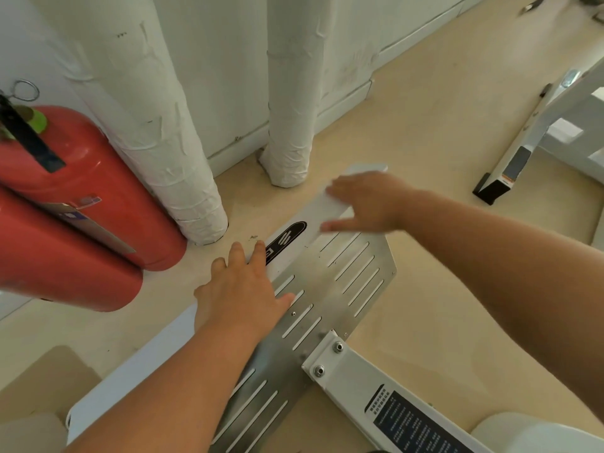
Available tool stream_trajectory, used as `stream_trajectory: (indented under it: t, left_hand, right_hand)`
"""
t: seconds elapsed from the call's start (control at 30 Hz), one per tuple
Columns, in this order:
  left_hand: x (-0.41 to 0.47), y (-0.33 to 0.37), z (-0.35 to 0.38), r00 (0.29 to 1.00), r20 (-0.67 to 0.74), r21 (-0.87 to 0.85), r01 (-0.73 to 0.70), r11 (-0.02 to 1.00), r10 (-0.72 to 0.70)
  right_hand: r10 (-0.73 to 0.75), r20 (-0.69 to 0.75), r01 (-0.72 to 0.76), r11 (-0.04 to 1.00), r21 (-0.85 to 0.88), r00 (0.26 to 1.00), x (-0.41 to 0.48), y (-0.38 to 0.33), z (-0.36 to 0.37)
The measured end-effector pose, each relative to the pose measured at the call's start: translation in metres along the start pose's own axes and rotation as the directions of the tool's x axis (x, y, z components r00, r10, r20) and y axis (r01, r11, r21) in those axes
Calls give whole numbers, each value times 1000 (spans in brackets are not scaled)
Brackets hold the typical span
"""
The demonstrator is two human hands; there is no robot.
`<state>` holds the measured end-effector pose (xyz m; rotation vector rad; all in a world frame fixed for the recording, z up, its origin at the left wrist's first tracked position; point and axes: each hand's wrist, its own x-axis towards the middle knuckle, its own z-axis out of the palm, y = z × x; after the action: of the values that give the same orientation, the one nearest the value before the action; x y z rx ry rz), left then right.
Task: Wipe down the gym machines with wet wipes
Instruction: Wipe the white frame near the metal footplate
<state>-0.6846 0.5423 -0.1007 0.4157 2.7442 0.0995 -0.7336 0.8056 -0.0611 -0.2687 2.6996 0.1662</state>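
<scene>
The gym machine's base lies on the floor: a long white bar (157, 351) with a black logo patch (287, 238), and a slotted metal footplate (336, 289) beside it. My left hand (242, 295) rests flat on the bar and the plate's edge, fingers straight, next to the logo. My right hand (372, 201) is blurred and spread over the bar's far end, thumb and fingers straddling a pale white patch. I cannot tell whether that patch is a wet wipe or the bar itself.
Two red fire extinguishers (81, 191) stand at the left, close to the bar. Two white wrapped pipes (153, 125) (291, 109) rise from the floor by the wall. A white labelled frame tube (376, 384) bolts onto the footplate. Another machine's white leg (523, 138) stands at the right.
</scene>
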Motion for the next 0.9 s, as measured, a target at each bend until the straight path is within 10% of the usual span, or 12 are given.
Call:
stream_trajectory:
  t: [0.13,0.4,0.63,0.9]
  left_hand:
    - [-1,2,0,1000,-13,4,0,1000,0]
    - [1,0,2,1000,-27,-11,-1,1000,1]
    - [-2,1,2,1000,-28,0,-5,1000,5]
    - [-3,0,2,999,-39,-81,4,997,-7]
  right_hand:
    - [219,-63,-220,976,-4,974,7,11,0]
    - [-299,-318,331,942,52,900,-43,-66,46]
    - [238,25,-238,971,2,971,11,46,-3]
    - [-276,71,271,960,69,958,7,-98,6]
